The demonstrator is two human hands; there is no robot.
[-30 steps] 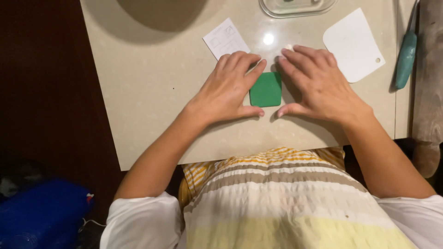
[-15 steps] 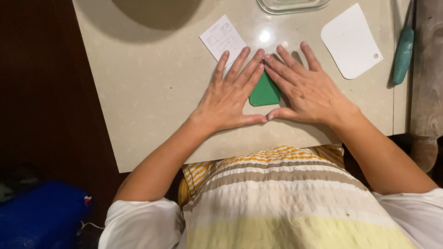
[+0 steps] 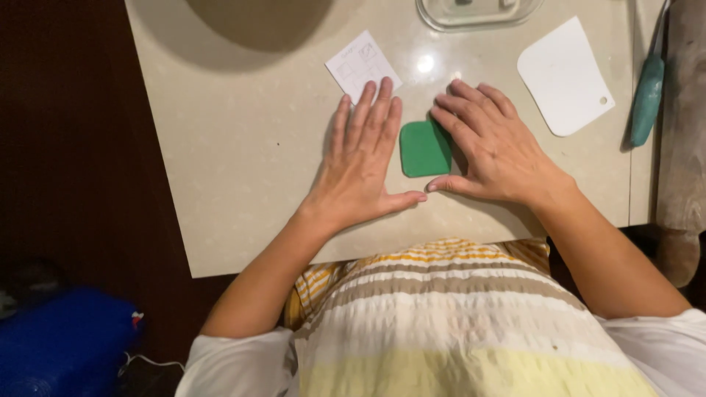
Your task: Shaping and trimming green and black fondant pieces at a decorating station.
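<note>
Hands flat on a pale table [image 3: 220,162], framing a green slab of clay [image 3: 425,148]

Left hand [image 3: 364,165] lies open, palm down, at the slab's 9 o'clock, fingers together beside its left edge and pointing to 12, where a small white paper card [image 3: 353,62] lies. Both thumb tips meet at the slab's 6 o'clock. Right hand [image 3: 494,151] lies open at 3 o'clock, its fingers against the slab's right edge. At 2 o'clock, well apart, lie a white scraper [image 3: 562,73] and a teal-handled tool [image 3: 647,99]
</note>
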